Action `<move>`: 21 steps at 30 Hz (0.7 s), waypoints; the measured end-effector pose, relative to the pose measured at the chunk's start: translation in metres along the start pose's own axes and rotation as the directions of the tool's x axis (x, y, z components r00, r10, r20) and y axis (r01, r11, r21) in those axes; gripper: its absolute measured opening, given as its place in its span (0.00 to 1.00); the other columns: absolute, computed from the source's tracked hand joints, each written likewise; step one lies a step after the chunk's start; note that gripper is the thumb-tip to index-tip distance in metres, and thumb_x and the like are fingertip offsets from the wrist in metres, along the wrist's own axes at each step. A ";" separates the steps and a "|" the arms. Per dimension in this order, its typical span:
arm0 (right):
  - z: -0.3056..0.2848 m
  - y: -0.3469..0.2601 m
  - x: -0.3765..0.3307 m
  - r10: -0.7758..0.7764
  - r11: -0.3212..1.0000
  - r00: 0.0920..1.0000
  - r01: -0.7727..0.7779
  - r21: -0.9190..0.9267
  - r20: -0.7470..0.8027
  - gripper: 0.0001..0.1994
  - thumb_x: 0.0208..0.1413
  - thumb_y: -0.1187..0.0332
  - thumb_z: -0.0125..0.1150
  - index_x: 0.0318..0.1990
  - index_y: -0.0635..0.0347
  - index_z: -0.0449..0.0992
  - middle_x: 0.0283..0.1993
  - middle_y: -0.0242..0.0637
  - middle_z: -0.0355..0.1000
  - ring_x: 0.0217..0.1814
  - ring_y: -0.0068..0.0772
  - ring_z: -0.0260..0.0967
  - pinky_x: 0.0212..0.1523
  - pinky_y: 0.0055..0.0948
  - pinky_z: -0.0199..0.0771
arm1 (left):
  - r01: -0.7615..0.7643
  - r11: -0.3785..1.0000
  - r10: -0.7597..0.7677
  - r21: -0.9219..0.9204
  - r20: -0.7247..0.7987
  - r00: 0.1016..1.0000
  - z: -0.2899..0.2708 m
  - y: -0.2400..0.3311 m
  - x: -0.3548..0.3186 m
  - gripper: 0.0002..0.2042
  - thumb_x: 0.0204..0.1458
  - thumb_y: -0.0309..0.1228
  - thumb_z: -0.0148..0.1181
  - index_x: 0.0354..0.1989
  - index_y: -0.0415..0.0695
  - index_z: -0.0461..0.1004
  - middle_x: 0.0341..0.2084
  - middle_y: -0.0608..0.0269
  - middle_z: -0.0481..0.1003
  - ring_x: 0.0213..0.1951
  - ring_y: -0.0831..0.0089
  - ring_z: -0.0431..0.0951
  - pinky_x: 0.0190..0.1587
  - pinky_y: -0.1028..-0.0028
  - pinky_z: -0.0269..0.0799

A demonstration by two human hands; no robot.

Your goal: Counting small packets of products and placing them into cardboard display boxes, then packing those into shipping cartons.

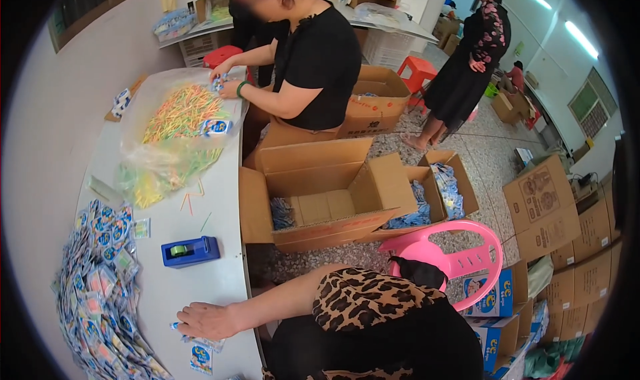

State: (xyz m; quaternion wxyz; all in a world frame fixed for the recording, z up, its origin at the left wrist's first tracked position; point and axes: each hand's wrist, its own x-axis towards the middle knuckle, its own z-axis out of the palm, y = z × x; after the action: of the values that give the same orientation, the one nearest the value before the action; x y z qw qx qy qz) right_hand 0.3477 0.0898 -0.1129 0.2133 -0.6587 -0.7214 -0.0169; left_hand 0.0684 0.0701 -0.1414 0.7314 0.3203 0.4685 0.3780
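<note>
My right hand (205,320) lies palm down near the front edge of the white table (200,287). My bare forearm reaches to it from a leopard-print sleeve on the right. The fingers are curled over small blue-and-white packets (200,355) that stick out from under the hand. A large heap of the same packets (100,287) lies just left of the hand. My left hand is not in view.
A blue tape dispenser (191,251) sits above my hand. Farther along are a clear bag of coloured sticks (175,130) and a seated person in black handling packets. An open cardboard box (320,193), a pink chair (460,253) and stacked cartons (567,247) crowd the floor; another person stands beyond.
</note>
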 end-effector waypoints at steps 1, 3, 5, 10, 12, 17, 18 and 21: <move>0.010 0.006 -0.002 0.003 1.000 1.000 -0.003 -0.009 -0.001 0.16 0.45 0.69 0.55 0.42 0.66 0.67 0.39 0.43 0.65 0.44 0.41 0.67 0.43 0.36 0.66 | -0.005 1.000 0.005 0.001 -0.006 1.000 0.006 0.002 -0.003 0.25 0.59 0.44 0.48 0.59 0.41 0.62 0.53 0.54 0.68 0.56 0.58 0.66 0.62 0.57 0.60; 0.032 0.022 -0.012 0.019 0.992 0.961 -0.051 -0.112 -0.276 0.15 0.43 0.68 0.56 0.39 0.66 0.68 0.38 0.42 0.66 0.43 0.40 0.67 0.41 0.35 0.66 | -0.017 1.000 0.017 0.007 -0.010 1.000 0.023 0.008 -0.012 0.24 0.59 0.44 0.46 0.59 0.41 0.62 0.53 0.53 0.67 0.57 0.58 0.66 0.63 0.57 0.59; 0.036 0.028 -0.018 0.046 0.994 0.989 -0.060 -0.093 -0.142 0.13 0.44 0.69 0.56 0.38 0.64 0.68 0.38 0.42 0.66 0.43 0.39 0.66 0.41 0.34 0.66 | -0.026 1.000 0.027 0.010 -0.031 0.999 0.040 0.013 -0.020 0.24 0.60 0.44 0.44 0.59 0.41 0.62 0.54 0.52 0.67 0.57 0.57 0.65 0.63 0.56 0.58; 0.033 0.032 -0.013 0.145 0.989 0.988 -0.147 0.030 0.056 0.13 0.43 0.69 0.58 0.37 0.64 0.69 0.37 0.42 0.68 0.41 0.41 0.67 0.41 0.35 0.67 | -0.027 0.999 0.028 0.032 -0.042 0.999 0.044 0.007 -0.007 0.24 0.60 0.44 0.44 0.59 0.41 0.62 0.54 0.52 0.67 0.57 0.57 0.65 0.63 0.56 0.58; 0.029 0.033 -0.008 0.201 0.975 0.959 -0.215 0.050 0.199 0.15 0.41 0.70 0.61 0.38 0.64 0.70 0.36 0.43 0.71 0.41 0.43 0.70 0.42 0.39 0.69 | -0.028 0.998 0.030 0.052 -0.035 0.999 0.044 0.007 -0.002 0.24 0.60 0.44 0.44 0.59 0.41 0.62 0.54 0.52 0.67 0.57 0.58 0.65 0.63 0.56 0.58; 0.017 0.042 0.002 0.314 0.818 0.931 -0.364 0.445 0.184 0.18 0.39 0.69 0.63 0.41 0.61 0.70 0.36 0.45 0.72 0.40 0.47 0.71 0.43 0.41 0.69 | -0.027 0.996 0.030 0.082 -0.034 0.999 0.036 0.002 0.009 0.24 0.59 0.45 0.45 0.59 0.41 0.62 0.53 0.53 0.67 0.57 0.58 0.66 0.62 0.57 0.59; 0.009 0.042 -0.001 0.330 0.685 0.924 -0.376 0.625 0.194 0.20 0.38 0.68 0.64 0.42 0.60 0.70 0.37 0.45 0.72 0.41 0.49 0.71 0.44 0.41 0.69 | -0.026 0.996 0.029 0.091 -0.036 0.999 0.035 0.001 0.011 0.24 0.59 0.45 0.45 0.59 0.41 0.62 0.53 0.53 0.67 0.57 0.58 0.66 0.62 0.57 0.59; 0.013 0.035 -0.017 0.367 0.362 0.929 -0.107 0.926 -0.036 0.23 0.35 0.66 0.67 0.42 0.59 0.69 0.37 0.45 0.72 0.40 0.51 0.69 0.46 0.40 0.68 | -0.023 0.993 0.028 0.115 -0.037 0.999 0.031 -0.003 0.017 0.25 0.59 0.45 0.46 0.59 0.41 0.63 0.53 0.53 0.67 0.56 0.58 0.66 0.62 0.57 0.59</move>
State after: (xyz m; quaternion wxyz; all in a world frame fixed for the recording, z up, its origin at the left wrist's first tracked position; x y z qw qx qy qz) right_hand 0.3784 0.0822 -0.1390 0.6220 -0.5244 -0.4771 0.3324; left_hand 0.1026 0.0795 -0.1409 0.6979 0.3605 0.4992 0.3657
